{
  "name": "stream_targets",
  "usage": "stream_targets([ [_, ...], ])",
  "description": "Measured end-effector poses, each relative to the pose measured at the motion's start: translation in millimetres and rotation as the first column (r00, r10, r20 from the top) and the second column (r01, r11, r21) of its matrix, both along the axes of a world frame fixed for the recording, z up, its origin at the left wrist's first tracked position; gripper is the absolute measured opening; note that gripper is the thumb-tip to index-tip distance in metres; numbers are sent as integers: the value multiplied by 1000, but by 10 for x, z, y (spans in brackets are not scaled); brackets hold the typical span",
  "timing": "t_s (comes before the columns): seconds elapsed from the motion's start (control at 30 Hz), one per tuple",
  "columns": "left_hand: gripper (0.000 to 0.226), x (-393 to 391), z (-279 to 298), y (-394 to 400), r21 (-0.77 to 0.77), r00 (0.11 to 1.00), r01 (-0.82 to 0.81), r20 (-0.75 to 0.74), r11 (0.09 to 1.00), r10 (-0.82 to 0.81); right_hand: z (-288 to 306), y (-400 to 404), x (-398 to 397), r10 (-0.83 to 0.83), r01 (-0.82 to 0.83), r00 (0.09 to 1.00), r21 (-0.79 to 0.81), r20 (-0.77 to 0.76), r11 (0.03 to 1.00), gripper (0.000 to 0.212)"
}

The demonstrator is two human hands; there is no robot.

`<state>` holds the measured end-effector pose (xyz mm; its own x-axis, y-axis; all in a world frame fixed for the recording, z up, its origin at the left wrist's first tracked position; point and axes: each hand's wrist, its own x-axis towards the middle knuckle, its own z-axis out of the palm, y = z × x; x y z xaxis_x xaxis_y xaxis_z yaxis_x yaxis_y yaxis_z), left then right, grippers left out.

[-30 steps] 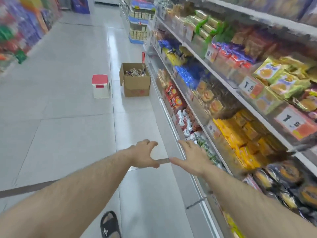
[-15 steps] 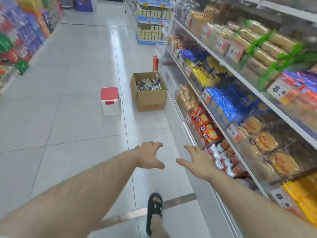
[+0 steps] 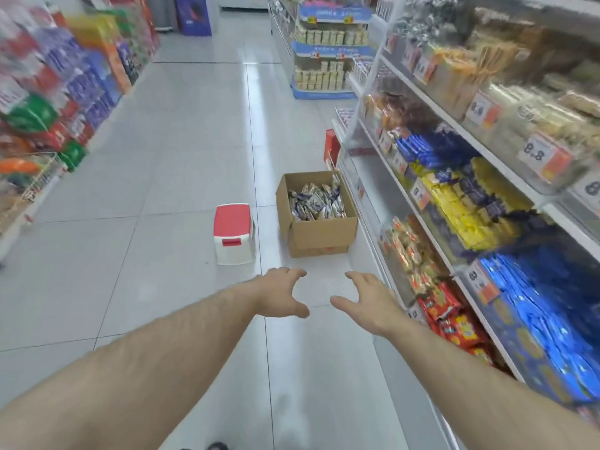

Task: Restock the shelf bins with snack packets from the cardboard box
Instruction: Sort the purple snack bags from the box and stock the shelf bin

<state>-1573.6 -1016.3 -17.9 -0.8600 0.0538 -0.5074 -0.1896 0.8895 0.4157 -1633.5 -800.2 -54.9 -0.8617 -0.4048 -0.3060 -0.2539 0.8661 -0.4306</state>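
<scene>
Both your left hand (image 3: 281,292) and right hand (image 3: 367,298) are spread and empty, fingers loosely curved, reaching forward. The cardboard box (image 3: 316,235) sits on the floor just ahead of them, beside the shelf. Its snack packets (image 3: 316,203) look light, crinkly and slippery, so pinch several by their sealed edges rather than squeezing the middles.

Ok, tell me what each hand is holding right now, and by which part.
Nothing is held. The left hand and right hand both reach forward with spread fingers, short of the open brown cardboard box of snack packets.
</scene>
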Motion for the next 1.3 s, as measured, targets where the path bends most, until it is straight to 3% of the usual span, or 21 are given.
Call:
stream_targets([
  [0.4, 90, -2288, -206, -2237, 77, 985, 174, -6, 982, -174, -166, -2011, -1886, -203, 203, 979, 51, -7, 978, 76],
  [0.57, 98, -3167, -233, -2749, 56, 968, 246, 41, 968, -248, -161, -2451, -2497, -310, 310, 950, 13, 24, 951, 76],
  [0.83, 89, -5002, -558, -2535, 2, 896, 442, 47, 897, -441, -547, -2541, -3891, -484, 493, 870, -125, 92, 861, 83],
  [0.9, 79, -5507, -594, -2421, -7, 888, 458, 48, 889, -457, -670, -2487, -4338, -521, 532, 847, -145, 107, 834, 78],
  [1.03, 89, -6341, -613, -2110, -14, 862, 505, 65, 863, -503, -754, -2305, -5016, -583, 594, 804, -152, 115, 790, 68],
  [1.3, 87, -7361, -643, -1522, 41, 770, 632, 80, 774, -633, -896, -1960, -5734, -733, 755, 656, -144, 180, 640, 62],
])
